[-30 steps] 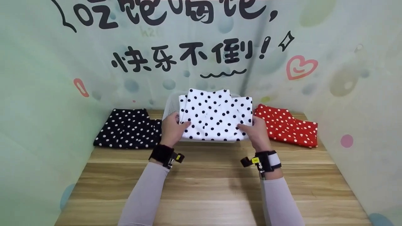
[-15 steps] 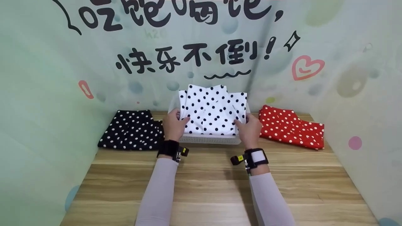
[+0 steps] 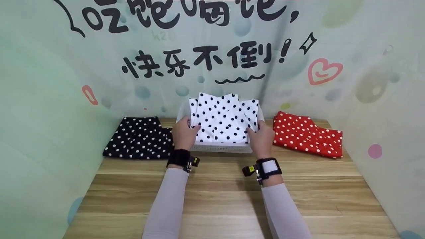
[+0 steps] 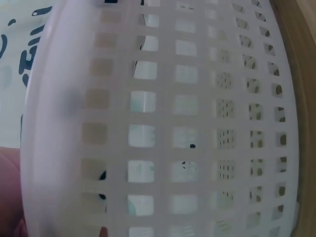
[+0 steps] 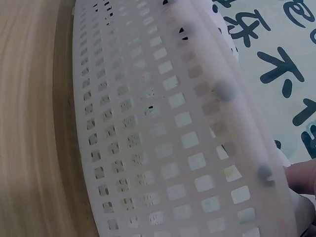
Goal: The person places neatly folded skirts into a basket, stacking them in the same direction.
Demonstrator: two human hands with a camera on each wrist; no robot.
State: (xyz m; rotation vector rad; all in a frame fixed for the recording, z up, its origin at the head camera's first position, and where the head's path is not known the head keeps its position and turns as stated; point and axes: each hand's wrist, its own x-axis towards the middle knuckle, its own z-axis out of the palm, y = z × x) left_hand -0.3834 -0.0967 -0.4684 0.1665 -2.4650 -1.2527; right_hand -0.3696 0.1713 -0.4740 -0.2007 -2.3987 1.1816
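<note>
A folded white garment with black dots (image 3: pixel 222 119) is in the white perforated plastic basket (image 3: pixel 222 148) at the back of the table, its upper part standing above the rim. My left hand (image 3: pixel 184 133) pinches its left edge, thumb on the front face. At the right edge, my right hand (image 3: pixel 261 138) pinches it the same way. Both wrist views are mostly filled by the basket's front wall, with dots showing through its holes. A bit of the left hand (image 4: pixel 9 190) and a right-hand finger (image 5: pixel 302 177) appear at the rim.
A folded black garment with white dots (image 3: pixel 137 137) lies left of the basket, close to the left hand. On the right lies a folded red garment with white dots (image 3: pixel 307 134). A printed curtain (image 3: pixel 212 74) hangs right behind the wooden table (image 3: pixel 219 199).
The white dotted garment has gone down and back into the basket, so the basket's front wall shows below it. My right hand has moved inward; both hands keep hold.
</note>
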